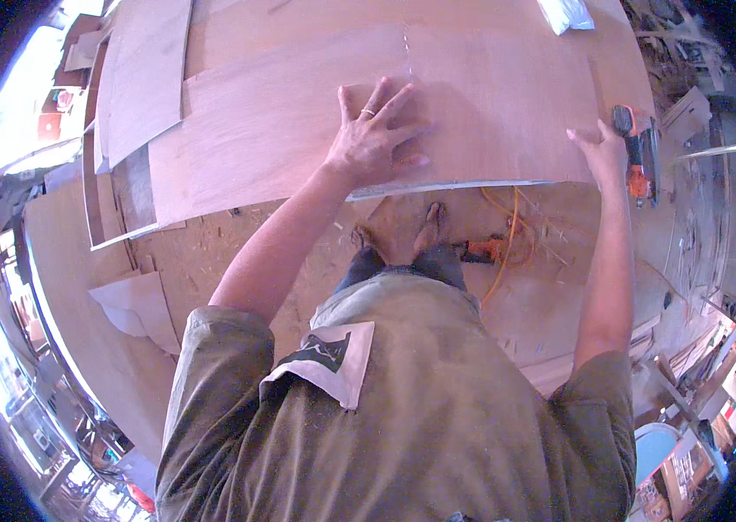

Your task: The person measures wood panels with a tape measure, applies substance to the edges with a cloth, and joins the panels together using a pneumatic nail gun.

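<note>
A wide, reddish-brown plywood sheet (272, 130) lies across the work surface in front of me. My left hand (377, 139) presses on it near its front edge, fingers spread, with a ring on one finger. Toward the sheet's right end is my right hand (603, 155), thumb and forefinger apart and nothing seen in it; its other fingers are partly hidden. Just right of that hand lies an orange and black power tool (638, 161), which looks like a nail gun. A short line of pale marks (407, 52) runs across the sheet beyond my left hand.
Another thin board (143, 78) overlaps at the far left, above an open wooden frame (94, 196). A white plastic bag (566, 14) lies at the far right. By my feet are an orange tool (483, 250) and a yellow-orange hose (511, 248). Offcuts (137, 304) lie lower left.
</note>
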Motion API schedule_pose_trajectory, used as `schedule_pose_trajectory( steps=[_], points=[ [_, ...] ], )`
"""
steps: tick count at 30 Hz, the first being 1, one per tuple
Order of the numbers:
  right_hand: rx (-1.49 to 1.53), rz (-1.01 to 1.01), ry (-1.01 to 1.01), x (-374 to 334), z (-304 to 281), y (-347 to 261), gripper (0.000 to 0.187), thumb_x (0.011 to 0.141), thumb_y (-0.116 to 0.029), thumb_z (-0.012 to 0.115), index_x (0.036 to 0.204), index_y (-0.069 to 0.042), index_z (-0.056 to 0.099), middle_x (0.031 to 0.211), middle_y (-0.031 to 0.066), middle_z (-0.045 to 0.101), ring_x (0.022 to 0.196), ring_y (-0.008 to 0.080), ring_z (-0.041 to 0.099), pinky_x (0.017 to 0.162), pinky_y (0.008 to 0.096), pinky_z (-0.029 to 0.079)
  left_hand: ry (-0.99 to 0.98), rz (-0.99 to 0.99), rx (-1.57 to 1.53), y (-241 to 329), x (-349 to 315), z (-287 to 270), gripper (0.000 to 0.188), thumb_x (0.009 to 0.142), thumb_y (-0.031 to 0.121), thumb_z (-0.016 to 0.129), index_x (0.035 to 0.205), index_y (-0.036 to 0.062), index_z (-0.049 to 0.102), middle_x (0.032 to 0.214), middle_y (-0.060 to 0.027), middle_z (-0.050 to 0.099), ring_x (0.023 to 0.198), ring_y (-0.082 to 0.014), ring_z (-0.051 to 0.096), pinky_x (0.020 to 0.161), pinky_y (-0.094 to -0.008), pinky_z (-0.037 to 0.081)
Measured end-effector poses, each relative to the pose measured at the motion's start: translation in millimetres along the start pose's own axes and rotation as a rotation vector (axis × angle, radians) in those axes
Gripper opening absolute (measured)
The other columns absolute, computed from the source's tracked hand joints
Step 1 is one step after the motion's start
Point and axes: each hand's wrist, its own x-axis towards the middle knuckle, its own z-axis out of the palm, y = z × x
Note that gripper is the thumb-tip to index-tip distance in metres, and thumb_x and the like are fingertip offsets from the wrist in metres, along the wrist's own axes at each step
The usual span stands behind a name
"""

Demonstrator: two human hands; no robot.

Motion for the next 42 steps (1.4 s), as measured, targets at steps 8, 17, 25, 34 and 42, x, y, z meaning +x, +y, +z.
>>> schedule_pose_trajectory(
  steps=[8, 17, 25, 34, 42],
  points=[
    [-0.032, -0.015, -0.009, -9, -2, 18, 0.081, 0.068, -0.048, 0.082, 0.127, 0.001, 0.057, 0.128, 0.0257, 0.057, 0.123, 0.0368, 0.053, 0.103, 0.0426, 0.043, -0.096, -0.01, -0.006, 3, 3, -8, 0.062, 0.08, 0.061, 0.064, 0.136, 0.0362, 0.052, 0.158, -0.0059, 0.02, 0.146, -0.0347, 0.014, 0.105, -0.077, 0.005],
    [-0.076, -0.255, -0.188, -58, -34, 51, 0.07, 0.069, -0.015, 0.079, 0.134, -0.022, 0.055, 0.143, 0.0146, 0.044, 0.129, 0.0326, 0.046, 0.108, 0.0405, 0.039, -0.183, 0.01, 0.013, 21, 9, -25, 0.1, 0.055, 0.063, 0.08, 0.142, 0.0268, 0.046, 0.159, -0.0075, 0.017, 0.148, -0.0346, 0.007, 0.108, -0.074, 0.002],
    [-0.117, -0.337, -0.116, -53, -22, 56, 0.066, 0.069, -0.013, 0.078, 0.132, -0.022, 0.058, 0.135, 0.0137, 0.052, 0.124, 0.032, 0.05, 0.105, 0.0408, 0.042, -0.171, -0.091, 0.032, 40, 8, -12, 0.105, 0.06, 0.053, 0.08, 0.144, 0.0055, 0.039, 0.158, -0.009, 0.018, 0.147, -0.0387, 0.004, 0.108, -0.0734, 0.0],
    [-0.135, -0.33, -0.141, -50, -23, 57, 0.064, 0.071, -0.011, 0.077, 0.132, -0.023, 0.058, 0.139, 0.0126, 0.05, 0.126, 0.0319, 0.049, 0.106, 0.0405, 0.042, -0.158, -0.073, -0.002, 35, 5, -7, 0.104, 0.061, 0.048, 0.078, 0.144, 0.0027, 0.037, 0.158, -0.0108, 0.018, 0.147, -0.0406, 0.004, 0.107, -0.0741, 0.0],
    [-0.108, -0.304, -0.21, -44, -32, 46, 0.064, 0.071, -0.016, 0.077, 0.132, -0.014, 0.057, 0.137, 0.0151, 0.05, 0.128, 0.033, 0.047, 0.109, 0.0408, 0.037, -0.153, -0.024, -0.083, 25, -1, -10, 0.105, 0.063, 0.06, 0.075, 0.146, 0.0104, 0.036, 0.158, -0.0146, 0.015, 0.146, -0.0401, 0.007, 0.104, -0.0768, 0.002]
  ],
)
